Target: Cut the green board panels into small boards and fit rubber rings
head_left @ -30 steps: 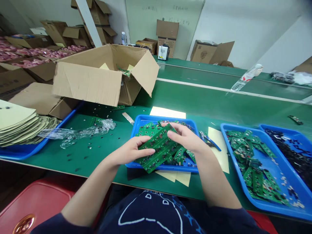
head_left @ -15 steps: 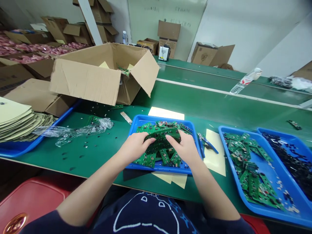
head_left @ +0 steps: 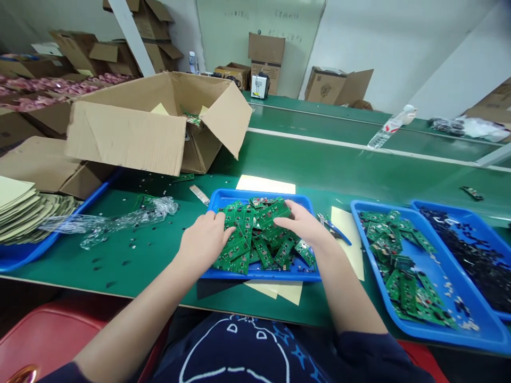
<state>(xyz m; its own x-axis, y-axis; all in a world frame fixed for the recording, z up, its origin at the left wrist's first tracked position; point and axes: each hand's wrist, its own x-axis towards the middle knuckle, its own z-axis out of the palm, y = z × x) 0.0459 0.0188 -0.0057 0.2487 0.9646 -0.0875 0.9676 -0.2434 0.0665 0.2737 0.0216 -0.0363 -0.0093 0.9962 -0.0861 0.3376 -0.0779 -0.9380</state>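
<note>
My right hand (head_left: 305,223) is closed on a green circuit board (head_left: 268,215), thumb on top, tilted over the heap in the blue tray (head_left: 263,275) in front of me. My left hand (head_left: 203,236) is curled at the tray's left side. Its thumb presses on another circuit board (head_left: 238,242); the fingertips are hidden behind it. More small circuit boards (head_left: 284,250) lie loose beneath both hands, overlapping at many angles. Blue-handled pliers (head_left: 337,231) rest just right of the tray, partly behind my right hand.
To the right stand a blue tray of circuit boards (head_left: 407,292) and a tray of black parts (head_left: 475,255). A large open carton (head_left: 125,135) is at back left. Crumpled clear plastic (head_left: 131,221) and stacked yellow sheets (head_left: 35,215) lie left. A water bottle (head_left: 389,130) leans beyond.
Both hands were together on one dark-looking board panel above the tray. Now they are apart, each with a board, the left hand lower and further left. The view has shifted slightly.
</note>
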